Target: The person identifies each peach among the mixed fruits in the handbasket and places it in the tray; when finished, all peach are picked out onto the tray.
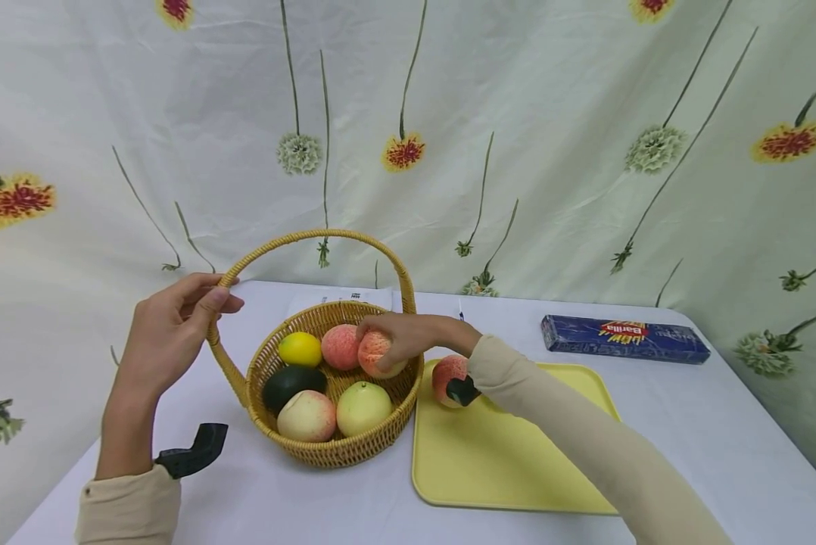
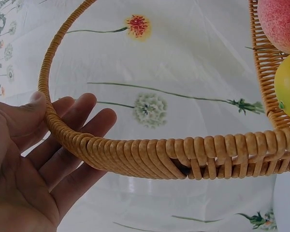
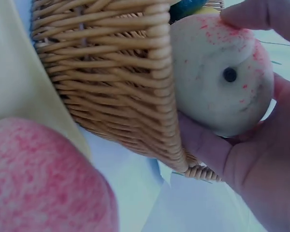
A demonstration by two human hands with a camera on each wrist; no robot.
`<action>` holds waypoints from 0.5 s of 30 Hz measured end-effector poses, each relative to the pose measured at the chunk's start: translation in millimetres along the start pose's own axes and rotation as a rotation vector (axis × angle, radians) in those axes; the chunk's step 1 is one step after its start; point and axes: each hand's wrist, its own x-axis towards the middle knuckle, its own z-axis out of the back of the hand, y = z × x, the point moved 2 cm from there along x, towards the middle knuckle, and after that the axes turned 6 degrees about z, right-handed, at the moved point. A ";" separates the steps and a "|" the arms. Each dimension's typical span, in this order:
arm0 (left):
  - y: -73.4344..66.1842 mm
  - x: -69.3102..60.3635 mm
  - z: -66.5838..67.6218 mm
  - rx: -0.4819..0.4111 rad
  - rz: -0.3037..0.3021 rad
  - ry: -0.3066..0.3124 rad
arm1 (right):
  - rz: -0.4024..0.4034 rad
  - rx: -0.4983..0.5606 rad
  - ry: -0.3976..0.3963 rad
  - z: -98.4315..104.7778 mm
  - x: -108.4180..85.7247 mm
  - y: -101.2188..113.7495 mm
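Observation:
A round wicker basket (image 1: 333, 456) with a tall arched handle (image 1: 319, 233) stands on the table. Thumb on one side and fingers on the other, my left hand (image 1: 165, 333) holds the handle's left side. Over the basket's right rim, my right hand (image 1: 408, 337) grips a peach (image 3: 212, 77); its pale underside with a dark round spot shows in the right wrist view. Inside the basket lie a lemon (image 1: 300, 349), a redder peach (image 1: 341, 347), a dark green avocado-like fruit (image 1: 292, 387), a pale peach (image 1: 307, 416) and a yellow-green round fruit (image 1: 364, 409).
Right of the basket lies a yellow tray (image 1: 496, 465) with a peach (image 1: 449, 375) on it, partly behind my right wrist. Farther back on the right is a blue Barilla box (image 1: 622, 339). A flowered cloth (image 1: 517, 91) hangs behind the table.

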 end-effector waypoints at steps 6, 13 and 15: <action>-1.6 -0.5 -0.8 0.001 0.005 0.002 | -0.008 0.153 -0.050 -3.1 -8.5 -4.7; -2.4 -0.8 -1.1 0.004 0.012 -0.003 | 0.063 0.209 -0.089 -7.5 -13.7 -6.0; -2.0 -1.5 -0.7 0.005 0.013 -0.007 | 0.088 0.163 -0.108 -8.5 -14.7 -5.7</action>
